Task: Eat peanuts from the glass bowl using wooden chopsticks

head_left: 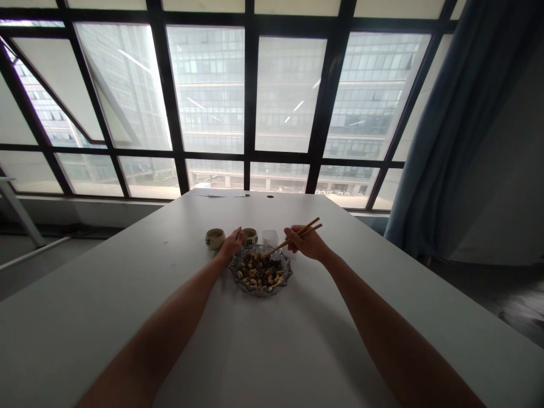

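Observation:
My right hand (304,241) grips a pair of wooden chopsticks (309,228), their tips down at the far side of a scalloped clear glass bowl (260,292). In that bowl lies a mix of peanuts and other nuts or seeds (257,272), too small to tell apart. Just beyond its left rim, my left hand (232,243) has its fingers at the left edge of a small cream cup (250,238) with dark characters. A matching cup (215,239) stands to the left of that hand. Behind the bowl, partly hidden, is a clear plastic container (270,238).
Everything stands on a long white table (178,317). White paper (219,192) lies at its far end, by the dark-framed windows (206,90). A blue curtain (433,147) hangs at the right, and a metal leg frame (21,212) stands at the left.

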`<move>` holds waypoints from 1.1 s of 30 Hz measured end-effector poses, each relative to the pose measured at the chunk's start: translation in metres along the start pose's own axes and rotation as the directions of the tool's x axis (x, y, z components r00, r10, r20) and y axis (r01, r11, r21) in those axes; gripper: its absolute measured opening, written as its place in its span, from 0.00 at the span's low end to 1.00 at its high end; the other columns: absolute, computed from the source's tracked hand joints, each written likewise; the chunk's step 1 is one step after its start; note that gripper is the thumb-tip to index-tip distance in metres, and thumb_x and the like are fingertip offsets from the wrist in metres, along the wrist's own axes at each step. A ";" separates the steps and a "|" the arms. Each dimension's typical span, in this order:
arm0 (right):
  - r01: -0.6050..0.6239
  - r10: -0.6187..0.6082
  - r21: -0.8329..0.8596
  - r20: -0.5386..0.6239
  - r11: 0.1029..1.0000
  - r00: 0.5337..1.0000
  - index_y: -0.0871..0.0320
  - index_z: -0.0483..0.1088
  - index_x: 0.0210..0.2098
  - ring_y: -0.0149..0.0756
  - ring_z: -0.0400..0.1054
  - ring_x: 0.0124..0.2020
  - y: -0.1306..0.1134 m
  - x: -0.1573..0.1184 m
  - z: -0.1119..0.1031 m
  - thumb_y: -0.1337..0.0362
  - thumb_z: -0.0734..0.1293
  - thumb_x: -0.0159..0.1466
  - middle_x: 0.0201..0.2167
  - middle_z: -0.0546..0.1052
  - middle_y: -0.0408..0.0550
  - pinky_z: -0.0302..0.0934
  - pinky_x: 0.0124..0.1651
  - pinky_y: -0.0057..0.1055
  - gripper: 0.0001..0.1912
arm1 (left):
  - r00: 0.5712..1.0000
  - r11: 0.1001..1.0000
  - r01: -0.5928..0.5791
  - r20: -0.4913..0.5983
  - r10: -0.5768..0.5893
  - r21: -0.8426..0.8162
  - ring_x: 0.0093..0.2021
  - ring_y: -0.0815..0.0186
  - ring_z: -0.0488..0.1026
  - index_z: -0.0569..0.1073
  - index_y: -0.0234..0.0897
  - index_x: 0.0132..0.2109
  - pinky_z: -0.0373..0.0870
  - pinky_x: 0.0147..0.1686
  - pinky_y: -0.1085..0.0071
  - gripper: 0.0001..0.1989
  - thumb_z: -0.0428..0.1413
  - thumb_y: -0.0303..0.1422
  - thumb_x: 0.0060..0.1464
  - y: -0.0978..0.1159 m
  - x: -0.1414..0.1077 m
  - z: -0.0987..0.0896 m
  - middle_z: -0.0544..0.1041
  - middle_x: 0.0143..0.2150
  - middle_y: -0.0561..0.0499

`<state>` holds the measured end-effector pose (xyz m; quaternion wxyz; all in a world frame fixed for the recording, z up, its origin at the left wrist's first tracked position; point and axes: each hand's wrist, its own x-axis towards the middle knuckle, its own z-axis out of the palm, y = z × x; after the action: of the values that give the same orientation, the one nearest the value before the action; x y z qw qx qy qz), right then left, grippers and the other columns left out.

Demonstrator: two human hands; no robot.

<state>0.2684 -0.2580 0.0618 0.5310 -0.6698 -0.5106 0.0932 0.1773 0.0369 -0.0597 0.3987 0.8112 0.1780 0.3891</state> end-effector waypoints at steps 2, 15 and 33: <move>0.001 -0.001 0.001 0.012 1.000 1.000 0.59 0.70 0.25 0.29 0.67 0.16 0.000 0.001 0.000 0.36 0.66 0.60 0.16 0.74 0.46 0.60 0.18 0.24 0.30 | 1.000 1.000 0.005 -0.013 -0.005 -0.006 0.65 0.50 0.69 0.75 0.32 0.55 0.63 0.65 0.56 0.25 0.51 0.47 0.62 0.000 -0.001 0.001 0.76 0.60 0.37; -0.021 0.023 0.036 -0.053 0.999 0.998 0.59 0.70 0.25 0.30 0.68 0.14 -0.017 -0.002 -0.011 0.32 0.66 0.58 0.16 0.75 0.48 0.58 0.16 0.23 0.33 | 0.998 0.994 0.042 0.046 -0.047 0.105 0.62 0.49 0.71 0.74 0.32 0.59 0.67 0.62 0.57 0.27 0.49 0.48 0.63 0.003 -0.003 0.001 0.77 0.59 0.38; -0.270 0.413 0.549 -0.154 0.791 0.898 0.57 0.66 0.23 0.30 0.60 0.11 0.020 0.007 -0.031 0.55 0.69 0.61 0.13 0.71 0.45 0.55 0.13 0.26 0.16 | 0.974 0.992 -0.124 -0.196 0.117 -0.024 0.63 0.59 0.70 0.68 0.33 0.62 0.67 0.63 0.61 0.25 0.41 0.44 0.69 0.059 -0.008 -0.030 0.73 0.63 0.40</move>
<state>0.3037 -0.2699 0.0613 0.7276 -0.5914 -0.2603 0.2305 0.1477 0.0104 -0.0057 0.3695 0.7713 0.1597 0.4930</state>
